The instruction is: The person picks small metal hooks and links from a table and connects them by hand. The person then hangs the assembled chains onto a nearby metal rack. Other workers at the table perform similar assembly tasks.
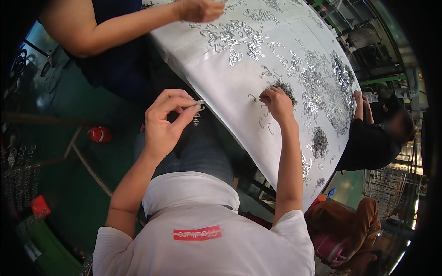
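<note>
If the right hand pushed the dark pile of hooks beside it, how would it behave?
The dark pile may snag, since it looks densely tangled. Loose hooks look thin, so probably light; their open curves suggest stiffness.

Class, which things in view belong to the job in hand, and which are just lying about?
Part of the job:
metal piece in the left fingers
dark metal pile beside the right fingers
loose metal hooks
white-covered table

Seemingly lying about:
red container on the floor
red object, lower left
</note>
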A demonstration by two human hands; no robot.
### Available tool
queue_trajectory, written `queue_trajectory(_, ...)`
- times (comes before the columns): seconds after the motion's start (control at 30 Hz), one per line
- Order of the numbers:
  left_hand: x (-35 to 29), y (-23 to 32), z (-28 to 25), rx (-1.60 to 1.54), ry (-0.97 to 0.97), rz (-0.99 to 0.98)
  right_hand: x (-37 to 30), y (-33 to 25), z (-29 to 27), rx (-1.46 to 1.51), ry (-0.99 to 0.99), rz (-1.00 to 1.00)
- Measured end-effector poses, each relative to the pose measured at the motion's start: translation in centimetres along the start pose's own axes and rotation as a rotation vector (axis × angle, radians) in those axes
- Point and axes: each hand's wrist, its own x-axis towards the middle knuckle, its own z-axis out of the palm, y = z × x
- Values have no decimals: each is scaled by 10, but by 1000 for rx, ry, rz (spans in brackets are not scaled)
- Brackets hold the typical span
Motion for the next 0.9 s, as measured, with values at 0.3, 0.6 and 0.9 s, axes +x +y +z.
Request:
queue_trajectory(0.3,-1,-3,1,15,4,-16,11,11,13,-73,-210,-101)
queue_trajectory(0.6,-4,-2,9,120,42,45,-17,-132,-26,1598,-52,203)
queue_trajectory(0.9,-3,-1,10,237,77,162,-24,-186,-33,1782,2,290)
